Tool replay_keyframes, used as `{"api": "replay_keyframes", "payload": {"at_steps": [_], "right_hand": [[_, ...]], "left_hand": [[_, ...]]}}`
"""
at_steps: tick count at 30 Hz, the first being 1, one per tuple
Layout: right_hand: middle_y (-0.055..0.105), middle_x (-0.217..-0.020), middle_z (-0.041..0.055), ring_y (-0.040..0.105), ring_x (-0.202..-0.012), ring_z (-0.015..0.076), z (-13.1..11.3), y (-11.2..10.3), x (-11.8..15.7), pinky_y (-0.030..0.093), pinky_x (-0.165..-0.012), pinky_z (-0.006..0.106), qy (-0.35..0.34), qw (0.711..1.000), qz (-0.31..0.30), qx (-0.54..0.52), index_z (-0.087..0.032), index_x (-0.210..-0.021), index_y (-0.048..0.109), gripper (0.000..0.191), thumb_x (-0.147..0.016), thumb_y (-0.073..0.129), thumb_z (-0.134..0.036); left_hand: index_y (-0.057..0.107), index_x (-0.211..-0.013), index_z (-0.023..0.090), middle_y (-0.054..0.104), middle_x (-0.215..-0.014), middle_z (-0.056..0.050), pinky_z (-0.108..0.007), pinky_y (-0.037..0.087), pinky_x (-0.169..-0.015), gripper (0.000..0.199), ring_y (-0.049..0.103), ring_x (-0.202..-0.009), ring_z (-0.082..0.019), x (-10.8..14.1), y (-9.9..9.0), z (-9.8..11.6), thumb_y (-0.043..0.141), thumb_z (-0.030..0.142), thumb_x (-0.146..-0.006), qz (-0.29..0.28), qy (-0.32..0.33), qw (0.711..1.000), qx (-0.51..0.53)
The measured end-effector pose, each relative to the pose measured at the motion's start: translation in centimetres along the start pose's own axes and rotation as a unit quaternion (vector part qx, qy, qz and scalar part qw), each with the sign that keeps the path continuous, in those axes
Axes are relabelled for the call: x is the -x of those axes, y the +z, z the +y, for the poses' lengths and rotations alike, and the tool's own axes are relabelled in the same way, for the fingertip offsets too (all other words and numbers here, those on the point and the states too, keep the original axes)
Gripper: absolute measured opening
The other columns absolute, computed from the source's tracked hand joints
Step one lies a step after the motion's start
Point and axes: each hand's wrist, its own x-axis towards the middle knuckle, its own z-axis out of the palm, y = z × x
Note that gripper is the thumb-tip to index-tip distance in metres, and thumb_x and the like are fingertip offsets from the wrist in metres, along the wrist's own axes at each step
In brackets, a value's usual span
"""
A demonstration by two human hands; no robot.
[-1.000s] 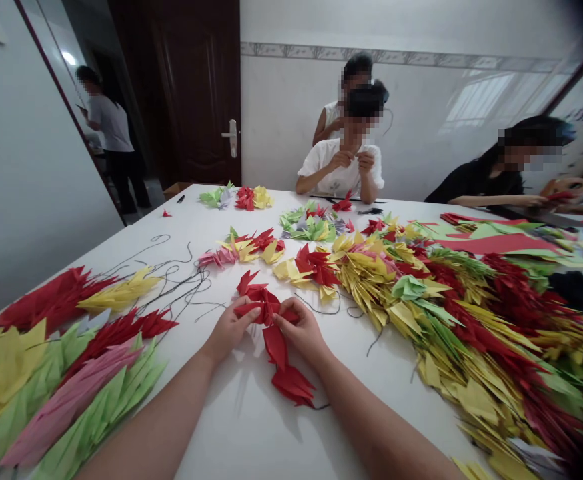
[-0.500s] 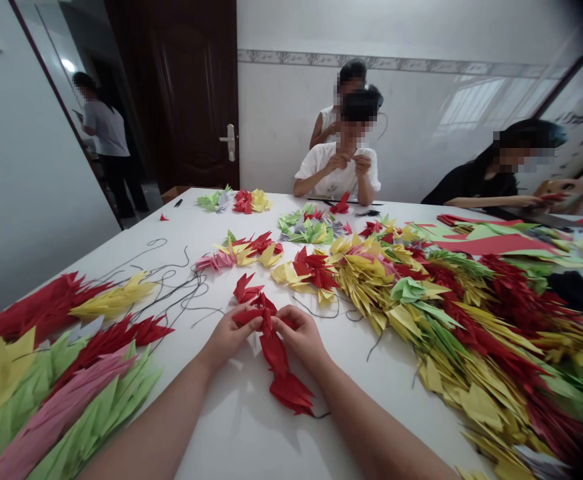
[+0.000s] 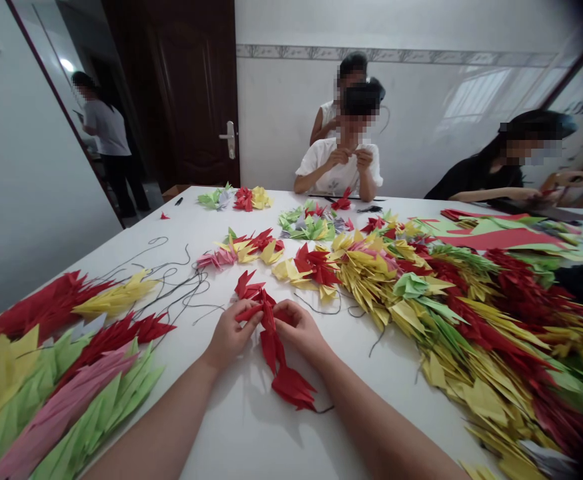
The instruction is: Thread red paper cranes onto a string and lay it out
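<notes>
My left hand (image 3: 230, 335) and my right hand (image 3: 299, 328) pinch a string of red folded paper cranes (image 3: 276, 353) from both sides, just above the white table (image 3: 251, 433). The string's lower cranes hang toward me and rest on the table, with a dark thread trailing from the end. A loose red crane (image 3: 247, 288) lies just beyond my left fingers.
A large heap of red, yellow and green folded cranes (image 3: 471, 313) fills the right side. Stacks of red, yellow, pink and green cranes (image 3: 56, 373) lie at the left, beside loose black threads (image 3: 176, 287). Three people sit across and at the right; another stands in the doorway.
My hands stayed in place, working the upper end of the red string; its lower cranes shifted slightly on the table.
</notes>
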Motion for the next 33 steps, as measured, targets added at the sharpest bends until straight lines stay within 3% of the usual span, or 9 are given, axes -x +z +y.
{"api": "replay_keyframes", "payload": {"at_steps": [11, 19, 33], "right_hand": [[0.056, -0.069, -0.0019, 0.052, -0.063, 0.0102, -0.08, 0.18, 0.00, 0.041, -0.058, 0.022, 0.042, 0.998, -0.024, -0.032, -0.018, -0.075, 0.048, 0.031, -0.060, 0.071, -0.030], [0.055, -0.066, -0.0029, 0.051, -0.058, 0.0086, 0.08, 0.28, -0.13, 0.040, -0.055, 0.021, 0.042, 0.999, -0.024, -0.017, -0.016, -0.073, 0.049, 0.028, -0.063, 0.069, -0.033], [0.055, -0.063, -0.0035, 0.052, -0.055, 0.0083, 0.47, 0.17, -0.12, 0.042, -0.053, 0.022, 0.031, 0.998, -0.036, -0.033, -0.017, -0.071, 0.047, 0.028, -0.063, 0.069, -0.033]], "left_hand": [[0.057, -0.077, 0.018, 0.062, -0.087, -0.006, -0.030, 0.043, -0.079, 0.017, 0.058, -0.085, -0.017, 0.07, -0.11, 0.33, 0.052, 0.034, -0.081, -0.002, 0.011, 1.000, -0.023], [0.054, -0.073, 0.016, 0.056, -0.068, -0.001, -0.024, 0.040, -0.066, 0.027, 0.052, -0.068, -0.013, 0.08, -0.18, 0.60, 0.048, 0.042, -0.082, -0.005, -0.038, 0.999, 0.010], [0.051, -0.066, 0.016, 0.052, -0.063, -0.001, -0.027, 0.039, -0.067, 0.034, 0.051, -0.068, -0.015, 0.02, -0.41, 0.67, 0.045, 0.045, -0.083, -0.022, -0.048, 0.998, 0.023]]}}
